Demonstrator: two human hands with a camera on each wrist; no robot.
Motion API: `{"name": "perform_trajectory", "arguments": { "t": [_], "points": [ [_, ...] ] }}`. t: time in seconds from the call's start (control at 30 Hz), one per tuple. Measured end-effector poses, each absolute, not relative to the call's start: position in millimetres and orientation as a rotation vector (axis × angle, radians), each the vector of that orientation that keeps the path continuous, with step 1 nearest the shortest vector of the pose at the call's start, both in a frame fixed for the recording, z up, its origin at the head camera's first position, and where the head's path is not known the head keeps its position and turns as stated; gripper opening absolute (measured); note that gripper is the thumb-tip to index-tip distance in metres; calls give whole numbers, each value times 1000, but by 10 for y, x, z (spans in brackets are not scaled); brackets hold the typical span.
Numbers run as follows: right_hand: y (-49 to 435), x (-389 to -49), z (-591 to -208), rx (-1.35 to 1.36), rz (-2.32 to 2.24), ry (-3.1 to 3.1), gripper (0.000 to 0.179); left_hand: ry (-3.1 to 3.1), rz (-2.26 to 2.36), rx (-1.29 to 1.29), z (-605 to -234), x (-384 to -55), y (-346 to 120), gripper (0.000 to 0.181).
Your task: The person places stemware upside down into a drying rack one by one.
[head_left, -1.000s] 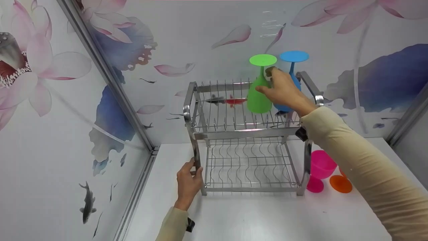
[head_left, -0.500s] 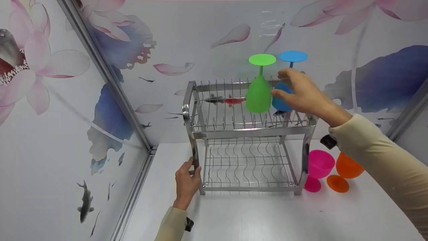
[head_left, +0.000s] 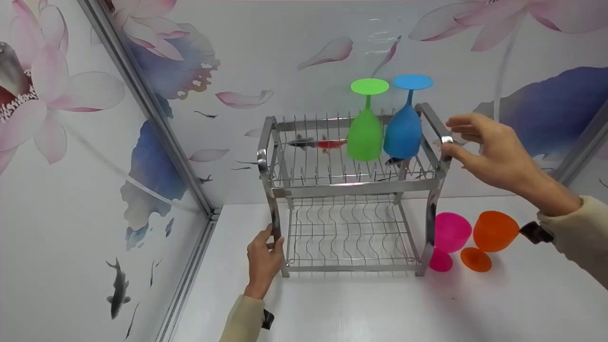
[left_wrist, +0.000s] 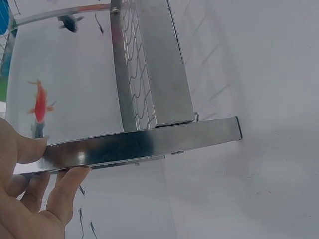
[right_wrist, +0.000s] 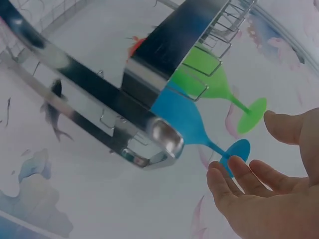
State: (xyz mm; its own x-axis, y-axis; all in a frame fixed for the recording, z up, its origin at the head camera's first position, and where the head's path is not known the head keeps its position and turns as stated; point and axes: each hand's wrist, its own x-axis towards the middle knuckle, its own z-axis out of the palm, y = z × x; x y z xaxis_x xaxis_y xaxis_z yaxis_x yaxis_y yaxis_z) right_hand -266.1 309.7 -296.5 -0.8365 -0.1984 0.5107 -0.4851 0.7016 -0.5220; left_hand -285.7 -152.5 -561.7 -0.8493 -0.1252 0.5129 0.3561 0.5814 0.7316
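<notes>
A two-tier metal dish rack (head_left: 356, 189) stands on the white table in the head view. Its left leg (left_wrist: 109, 150) is pinched between the thumb and fingers of my left hand (head_left: 263, 263). Upside down on the upper tier are a green goblet (head_left: 365, 137) and, to its right, a blue goblet (head_left: 403, 135), their bases upward. My right hand (head_left: 503, 156) is beside the rack's upper right corner, holding nothing, thumb and fingers spread apart. In the right wrist view its fingertips overlap the blue goblet's base.
Right of the rack, a pink goblet (head_left: 452, 232) and an orange goblet (head_left: 496, 232) are on the table. The lower wire tier (head_left: 351, 235) sits beneath the upper one. Walls printed with lotus flowers and fish rise behind and at the left (head_left: 61, 213).
My right hand has let go of the green goblet and moved right, past the blue goblet, to the rack's right side. The goblets stay upside down on the rack. My left hand keeps its grip.
</notes>
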Motion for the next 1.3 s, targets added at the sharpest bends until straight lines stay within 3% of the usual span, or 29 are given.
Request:
{"name": "perform_trajectory", "arguments": {
  "t": [0.67,1.3],
  "points": [
    [3888,-2250,-4103,261,922,-2379,44,-2289,-1244,-177,-5653,-2868,-1536,37],
    [4207,-2143,-5189,-80,1015,-2466,42,-2255,-1222,-201,-5665,-2880,-1528,33]
  ]
}}
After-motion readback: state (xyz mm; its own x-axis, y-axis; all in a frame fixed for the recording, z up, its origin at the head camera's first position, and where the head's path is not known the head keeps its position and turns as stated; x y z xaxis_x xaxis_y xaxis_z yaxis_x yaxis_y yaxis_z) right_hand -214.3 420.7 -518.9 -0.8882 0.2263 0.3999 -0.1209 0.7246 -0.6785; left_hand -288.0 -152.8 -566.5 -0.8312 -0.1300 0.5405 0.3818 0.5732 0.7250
